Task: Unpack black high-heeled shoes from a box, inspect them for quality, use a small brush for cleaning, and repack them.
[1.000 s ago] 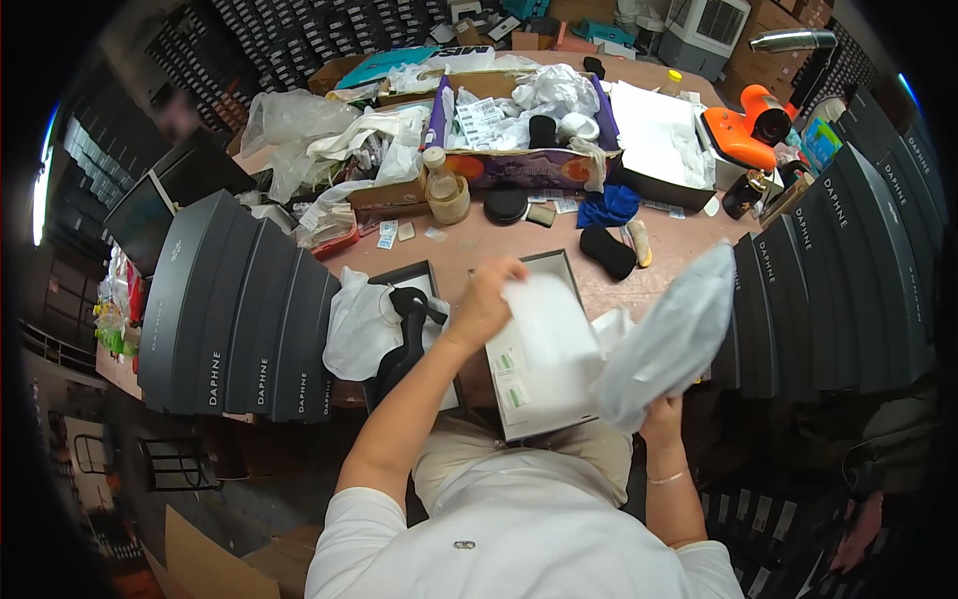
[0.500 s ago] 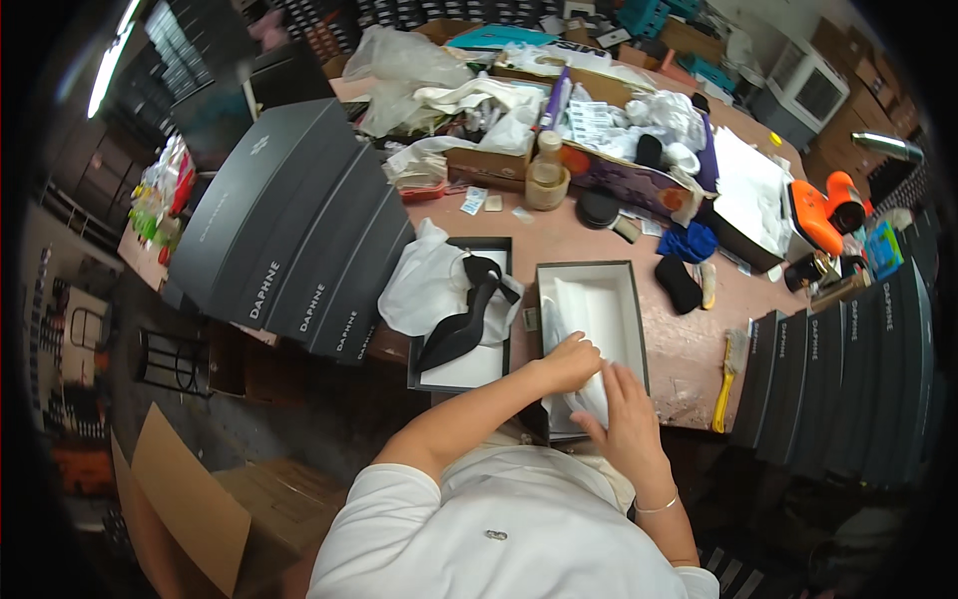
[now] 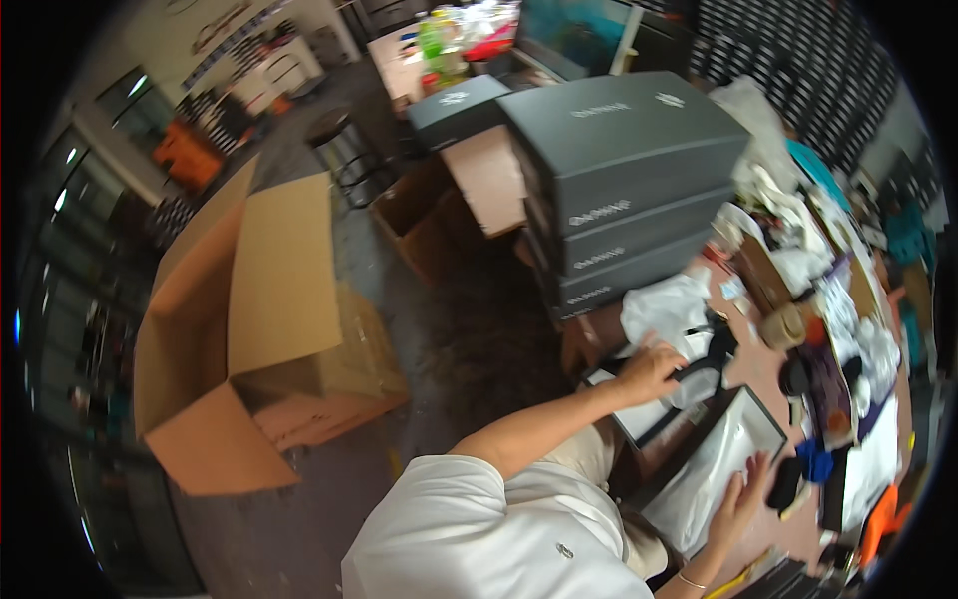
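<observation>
My left hand [image 3: 651, 375] reaches over a shallow grey box [image 3: 631, 427], its fingers loosely apart and slightly blurred. Just past its fingertips lies a black high-heeled shoe [image 3: 717, 351], partly over white tissue paper [image 3: 667, 305]. Whether the fingers touch the shoe is hard to make out. Beside it, my right hand [image 3: 738, 499] is open, fingers spread, at the edge of a second box [image 3: 766, 419]. White tissue paper [image 3: 707, 477] fills much of that box, and the hand appears to rest against it.
Dark grey shoeboxes [image 3: 639, 150] are stacked beyond my left hand. A large open cardboard carton [image 3: 284, 290] stands on the floor at left, with a stool [image 3: 344, 150] behind. A beige cup [image 3: 783, 326], blue cloth [image 3: 815, 459] and cluttered cartons line the table's right side.
The view has swung left, bringing the carton and floor in. My left hand has left the tissue-filled box for the shoe's box. My right hand stays at the tissue-filled box.
</observation>
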A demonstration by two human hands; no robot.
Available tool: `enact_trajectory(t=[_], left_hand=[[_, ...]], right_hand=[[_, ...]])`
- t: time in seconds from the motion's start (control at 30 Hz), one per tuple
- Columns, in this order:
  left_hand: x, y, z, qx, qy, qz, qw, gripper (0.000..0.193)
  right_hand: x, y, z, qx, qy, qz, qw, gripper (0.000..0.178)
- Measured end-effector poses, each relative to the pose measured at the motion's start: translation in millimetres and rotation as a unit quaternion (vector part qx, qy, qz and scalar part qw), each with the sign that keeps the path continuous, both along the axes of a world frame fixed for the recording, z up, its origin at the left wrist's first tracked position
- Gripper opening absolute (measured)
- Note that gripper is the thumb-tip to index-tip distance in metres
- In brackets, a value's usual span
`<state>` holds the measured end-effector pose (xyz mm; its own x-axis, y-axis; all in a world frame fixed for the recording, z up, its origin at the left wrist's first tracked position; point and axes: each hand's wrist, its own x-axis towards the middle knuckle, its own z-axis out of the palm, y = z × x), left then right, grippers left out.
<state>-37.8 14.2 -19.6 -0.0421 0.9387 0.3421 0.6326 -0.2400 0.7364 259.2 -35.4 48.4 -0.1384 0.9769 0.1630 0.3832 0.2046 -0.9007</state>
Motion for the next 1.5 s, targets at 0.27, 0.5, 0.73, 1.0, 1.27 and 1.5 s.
enact_trajectory(t=[0.27,0.5,0.73,1.0,1.27,1.5], left_hand=[[3.5,-94.7,90.1,0.116,0.168,-0.268,0.941,0.028],[-1.6,-94.1,121.3,0.094,0.252,-0.39,0.881,0.006],[18.3,-51.5,148.4,0.16,0.205,-0.433,0.863,0.029],[-76.2,103.7,48.7,-0.05,0.167,-0.017,0.985,0.055],[14.9,130.6,131.6,0.117,0.133,-0.208,0.962,0.019],[64.5,32.3,134.4,0.207,0.035,-0.279,0.937,0.027]], right_hand=[[-25.3,54.1,64.0,-0.236,-0.158,0.325,0.902,0.064],[-8.1,36.3,85.6,-0.278,-0.141,0.448,0.838,0.1],[-18.4,-6.1,60.3,-0.311,-0.062,0.462,0.828,0.098],[40.8,-66.0,34.8,-0.354,0.49,0.147,0.783,0.101],[51.2,-97.4,43.7,-0.229,0.514,0.126,0.817,0.1],[32.2,-55.3,88.9,-0.313,0.532,0.262,0.742,0.103]])
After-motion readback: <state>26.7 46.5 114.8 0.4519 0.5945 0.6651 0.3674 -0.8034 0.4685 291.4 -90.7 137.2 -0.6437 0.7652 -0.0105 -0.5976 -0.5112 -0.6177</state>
